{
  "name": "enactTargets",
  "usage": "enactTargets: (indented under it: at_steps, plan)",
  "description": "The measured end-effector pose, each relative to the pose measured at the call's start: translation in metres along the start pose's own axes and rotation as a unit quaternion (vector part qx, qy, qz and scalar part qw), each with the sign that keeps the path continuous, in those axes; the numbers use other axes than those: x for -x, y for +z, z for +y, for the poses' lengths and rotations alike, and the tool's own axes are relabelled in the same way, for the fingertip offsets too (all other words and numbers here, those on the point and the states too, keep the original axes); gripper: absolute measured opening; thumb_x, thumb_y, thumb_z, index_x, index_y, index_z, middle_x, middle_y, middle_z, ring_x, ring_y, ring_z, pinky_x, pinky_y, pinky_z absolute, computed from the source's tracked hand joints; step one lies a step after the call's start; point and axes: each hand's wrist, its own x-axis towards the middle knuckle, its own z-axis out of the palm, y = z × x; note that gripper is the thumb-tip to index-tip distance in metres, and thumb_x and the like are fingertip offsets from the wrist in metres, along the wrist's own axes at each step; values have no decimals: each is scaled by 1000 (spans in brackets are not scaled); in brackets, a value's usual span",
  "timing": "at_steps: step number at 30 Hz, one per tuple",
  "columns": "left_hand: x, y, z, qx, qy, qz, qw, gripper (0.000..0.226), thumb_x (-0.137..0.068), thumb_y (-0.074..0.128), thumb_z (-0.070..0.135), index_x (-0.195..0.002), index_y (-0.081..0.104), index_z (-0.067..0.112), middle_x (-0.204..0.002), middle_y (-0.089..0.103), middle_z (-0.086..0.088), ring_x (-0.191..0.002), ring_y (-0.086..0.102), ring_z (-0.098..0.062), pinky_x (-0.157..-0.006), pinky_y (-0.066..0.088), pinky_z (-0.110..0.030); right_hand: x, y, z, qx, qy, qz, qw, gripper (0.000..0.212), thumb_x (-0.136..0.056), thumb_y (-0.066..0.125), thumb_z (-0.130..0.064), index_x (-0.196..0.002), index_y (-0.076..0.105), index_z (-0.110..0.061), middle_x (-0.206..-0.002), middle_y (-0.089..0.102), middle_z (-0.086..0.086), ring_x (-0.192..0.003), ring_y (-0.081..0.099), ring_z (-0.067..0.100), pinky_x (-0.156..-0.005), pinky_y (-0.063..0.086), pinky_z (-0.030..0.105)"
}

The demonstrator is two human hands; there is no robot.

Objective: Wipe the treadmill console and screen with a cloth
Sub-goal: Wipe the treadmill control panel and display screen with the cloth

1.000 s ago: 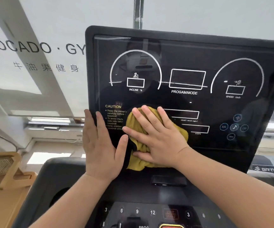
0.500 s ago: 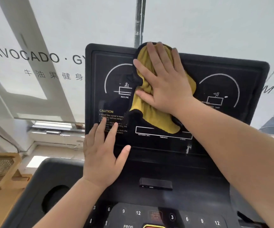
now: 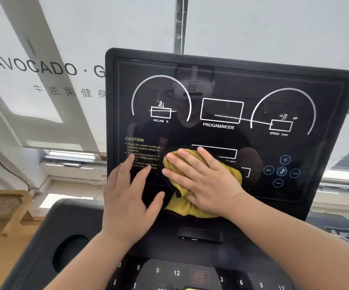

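The screen [image 3: 221, 91] spreads mostly above and to the right of both hands, its long side running left to right; the console buttons [image 3: 176, 273] lie below the wrists. The yellow cloth [image 3: 192, 209] sits bunched under the right hand [image 3: 202, 183], whose spread fingers press it to the glass. The left hand [image 3: 127, 197] rests flat, fingers spread, just beside it.

A frosted white panel fills the upper left of the frame, printed with dark lettering "AVOCADO · G" [image 3: 35, 66] above a row of Chinese characters [image 3: 68, 91]. A metal strip [image 3: 180, 24] runs vertically at top centre. At lower left stands a pale wooden frame [image 3: 16, 214] with a mesh panel; a dark cable [image 3: 8, 164] hangs above it. At lower right, a "BRTW" logo [image 3: 347, 235] marks a neighbouring machine.
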Motion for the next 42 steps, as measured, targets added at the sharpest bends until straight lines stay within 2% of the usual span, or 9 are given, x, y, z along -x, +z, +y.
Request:
enactTargets:
  at_steps: [3, 8, 13, 20, 24, 30, 35, 37, 42]
  plan:
    - [0, -2, -6, 1, 4, -12, 1000, 63, -82, 56, 56, -136, 61, 23, -158, 37, -8, -138, 39, -34, -107, 40, -55, -7, -9, 33, 3, 54, 27, 998, 74, -101, 34, -56, -165, 10, -29, -173, 1, 6, -160, 1, 29, -128, -1, 53]
    - [1, -4, -11, 8, 7, -30, 999, 65, -83, 55, 57, -139, 58, 26, -160, 32, -4, -140, 37, -32, -108, 41, -55, -48, -42, 94, -24, 265, 48, 963, 72, -104, 34, -60, -165, 12, -29, -173, 5, 15, -159, 4, 37, -127, 1, 59]
    - [0, -11, -10, 39, 5, -29, 999, 64, -81, 55, 57, -137, 59, 24, -157, 37, -2, -138, 38, -28, -110, 38, -49, -99, -55, 78, -62, 358, 53, 930, 77, -102, 24, -66, -165, 5, -26, -171, 0, 20, -158, -1, 42, -125, -2, 65]
    - [-11, -15, -5, 43, 13, 43, 998, 62, -79, 61, 48, -128, 58, 11, -137, 52, -11, -122, 49, -31, -108, 28, -30, -80, -32, 12, -76, 183, 64, 978, 75, -102, 36, -61, -165, 13, -28, -173, 6, 10, -159, 4, 33, -127, 3, 59]
    - [-15, -8, 11, 53, 43, 81, 994, 49, -75, 66, 41, -110, 61, 6, -129, 55, -15, -118, 51, -34, -105, 35, -36, -27, -12, 5, -49, 124, 23, 991, 80, -97, 42, -58, -165, 10, -31, -174, 3, 6, -160, 2, 30, -128, 0, 56]
    - [-22, -1, 32, 43, 73, 30, 996, 55, -75, 66, 43, -120, 60, 12, -133, 54, -9, -123, 53, -33, -105, 41, -46, 46, -11, 68, -21, 239, 23, 970, 77, -95, 47, -56, -163, 20, -32, -172, 13, 10, -158, 12, 34, -126, 9, 60]
    - [-27, -8, 29, 63, 56, 8, 996, 59, -78, 62, 44, -128, 58, 13, -132, 58, -2, -123, 52, -26, -113, 29, -27, 22, -30, 123, -70, 417, 52, 905, 67, -105, 32, -51, -164, 11, -29, -172, 5, 16, -158, 3, 39, -126, 2, 62]
    - [-29, -12, 25, 78, 52, 5, 996, 58, -79, 61, 42, -129, 58, 12, -131, 59, -2, -123, 52, -23, -114, 23, -18, -6, -38, 126, -76, 425, 61, 900, 68, -105, 29, -52, -165, 9, -29, -172, 3, 18, -158, 1, 41, -125, 1, 65]
    - [-25, -13, 21, 94, 47, 22, 994, 53, -82, 61, 39, -126, 59, 10, -137, 56, -7, -125, 54, -25, -111, 32, -25, -71, -47, 90, -60, 330, 67, 940, 70, -105, 33, -54, -165, 11, -27, -173, 6, 13, -158, 4, 39, -125, 1, 65]
